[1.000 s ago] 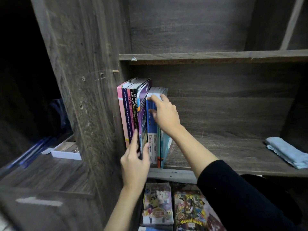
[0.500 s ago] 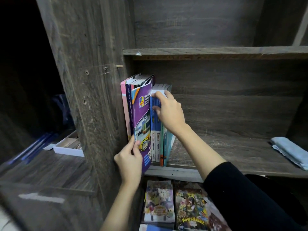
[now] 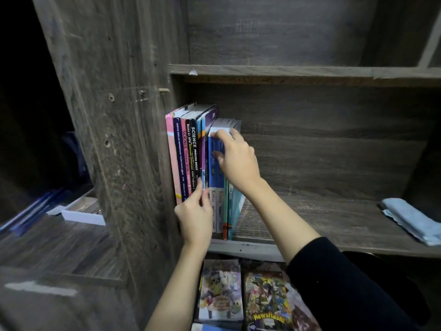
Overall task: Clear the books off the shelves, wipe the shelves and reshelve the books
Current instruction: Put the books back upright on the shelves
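1. A white tray is lying on the lower surface to the left of the wooden side panel.
2. A row of books is standing upright at the left end of the middle shelf, leaning against the side panel.
3. The left hand is pinching the lower spine of a thin purple-covered book in that row, with thumb and fingers closed on it.
4. The right hand is gripping the blue books just to the right, with fingers curling over their top edge and the thumb pressing on the spines.
5. Two comic books are lying flat below the shelf's front edge.
6. A folded blue cloth is resting at the shelf's right end, well apart from the books.
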{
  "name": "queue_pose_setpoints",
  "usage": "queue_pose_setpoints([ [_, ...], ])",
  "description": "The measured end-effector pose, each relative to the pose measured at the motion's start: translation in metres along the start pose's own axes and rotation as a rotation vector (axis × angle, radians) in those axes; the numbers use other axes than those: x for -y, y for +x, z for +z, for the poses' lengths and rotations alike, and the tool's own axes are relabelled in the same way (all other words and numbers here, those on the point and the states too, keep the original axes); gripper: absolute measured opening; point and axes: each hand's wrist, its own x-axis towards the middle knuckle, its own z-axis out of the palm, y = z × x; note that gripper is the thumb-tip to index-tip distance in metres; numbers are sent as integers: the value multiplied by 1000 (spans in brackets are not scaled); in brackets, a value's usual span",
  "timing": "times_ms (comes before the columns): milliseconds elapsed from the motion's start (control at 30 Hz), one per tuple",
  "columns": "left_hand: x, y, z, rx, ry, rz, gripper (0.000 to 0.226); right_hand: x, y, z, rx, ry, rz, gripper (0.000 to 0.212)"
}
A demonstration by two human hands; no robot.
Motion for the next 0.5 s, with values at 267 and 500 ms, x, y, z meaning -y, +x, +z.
queue_pose_setpoints([
  [267,17,-4,1,-14,-66,-33,20,-6,-1,1,32,35,13,39],
  [500,35,-26,0,26,-71,-52,22,-21,-54,-2,190,529,280,92],
])
